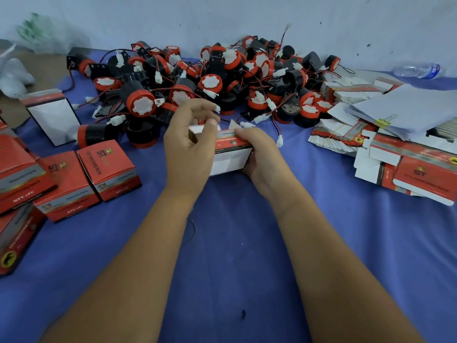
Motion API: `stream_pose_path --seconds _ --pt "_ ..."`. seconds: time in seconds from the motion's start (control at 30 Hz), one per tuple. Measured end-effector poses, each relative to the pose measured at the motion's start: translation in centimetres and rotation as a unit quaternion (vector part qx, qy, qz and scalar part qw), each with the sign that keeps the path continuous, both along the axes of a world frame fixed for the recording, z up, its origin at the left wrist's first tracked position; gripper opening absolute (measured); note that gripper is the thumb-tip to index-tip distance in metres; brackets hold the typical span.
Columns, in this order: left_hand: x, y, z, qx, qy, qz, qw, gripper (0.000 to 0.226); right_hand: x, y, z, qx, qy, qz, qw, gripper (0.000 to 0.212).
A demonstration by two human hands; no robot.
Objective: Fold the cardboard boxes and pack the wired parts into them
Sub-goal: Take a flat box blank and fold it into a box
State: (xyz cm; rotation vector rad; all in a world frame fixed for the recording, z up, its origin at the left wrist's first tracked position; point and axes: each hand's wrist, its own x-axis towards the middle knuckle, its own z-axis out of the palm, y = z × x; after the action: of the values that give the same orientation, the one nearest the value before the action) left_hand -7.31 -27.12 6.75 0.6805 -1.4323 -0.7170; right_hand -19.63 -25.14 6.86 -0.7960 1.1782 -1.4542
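I hold a half-folded box (231,154) between both hands over the blue cloth (235,243). My right hand (259,157) wraps around its right end, fingers curled over the red top edge. My left hand (189,144) covers its left end, thumb and fingers pinching a white flap (196,128) at the top. Just beyond my hands lies the heap of red-and-black wired parts (210,78), their white plugs trailing toward my fingers. Left of my left hand stand closed red boxes (108,169), with an open white-sided box (53,116) behind them. Right of my right hand, well apart, lie stacks of flat unfolded boxes (395,159) under a clipped sheaf of papers (405,107).
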Motion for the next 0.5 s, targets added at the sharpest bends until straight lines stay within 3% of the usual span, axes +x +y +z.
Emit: stream_pose_path --seconds 0.1,0.17,0.27,0.37,0.5 --pt "0.2 -0.8 -0.5 0.028 -0.025 0.065 0.997 0.036 -0.6 -0.1 0.0 -0.048 -0.035 -0.018 0.998 0.041" --pt "0.6 -1.4 -0.6 0.112 0.004 0.019 0.993 0.045 -0.9 -0.1 -0.2 -0.089 -0.003 -0.03 0.996 0.047" --pt "0.6 -2.0 -0.9 0.235 0.015 -0.07 0.969 0.041 -1.0 0.2 -0.5 -0.123 0.093 -0.013 0.988 0.06" --pt "0.4 -2.3 -1.2 0.257 0.003 -0.057 0.965 0.03 -0.9 0.3 -0.8 -0.114 0.221 0.023 0.968 0.061" --pt "0.5 -2.5 -1.3 0.25 0.008 -0.008 0.968 0.026 -1.3 0.4 -0.8 -0.068 0.26 -0.013 0.963 0.048"
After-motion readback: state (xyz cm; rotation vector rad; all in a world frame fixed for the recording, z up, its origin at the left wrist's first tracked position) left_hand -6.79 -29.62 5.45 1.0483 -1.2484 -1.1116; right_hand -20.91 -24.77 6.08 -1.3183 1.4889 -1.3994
